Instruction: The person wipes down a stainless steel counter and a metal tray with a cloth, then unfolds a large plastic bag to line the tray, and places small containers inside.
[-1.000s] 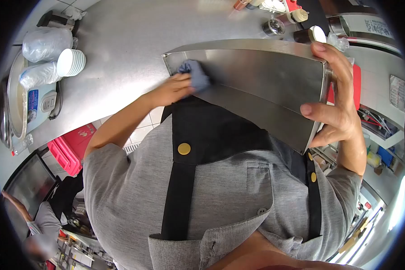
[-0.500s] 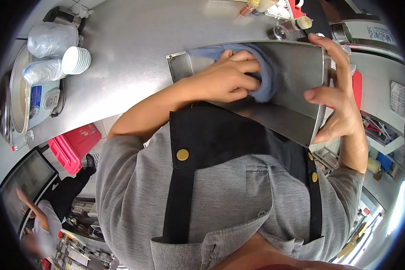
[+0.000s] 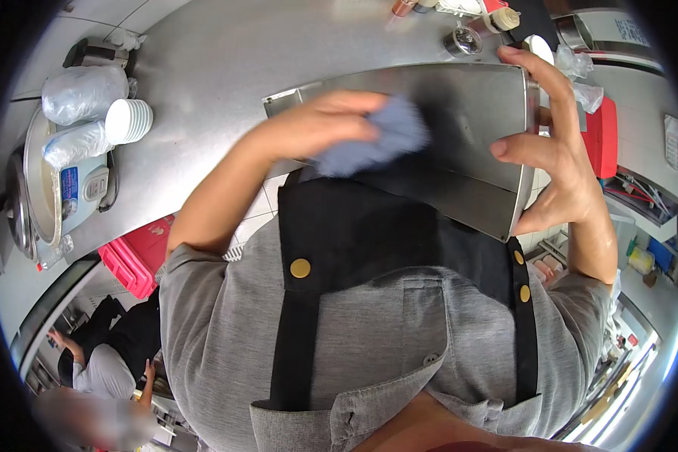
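Observation:
My left hand (image 3: pixel 320 124) is closed on a blue-grey cloth (image 3: pixel 388 139), both blurred by motion. It presses the cloth inside a long rectangular metal container (image 3: pixel 474 98), which is tilted with its open side towards me. My right hand (image 3: pixel 554 151) grips the container's right end, fingers spread around the end wall. The container's lower edge lies close against the black apron (image 3: pixel 361 226) I wear. The cloth and my left forearm hide part of its left end.
The steel counter (image 3: pixel 203 68) lies beyond. At the left stand stacked white cups (image 3: pixel 129 121), bagged cups and a kitchen scale (image 3: pixel 87 181). Sauce bottles (image 3: pixel 497 21) and a small jar (image 3: pixel 462 41) are at the back right. Another person (image 3: pixel 109 369) is at lower left, near a red bin (image 3: pixel 139 252).
My left hand has swept the cloth leftward and towards me along the container. The container has shifted slightly left, still in my right hand. The person at lower left has changed posture.

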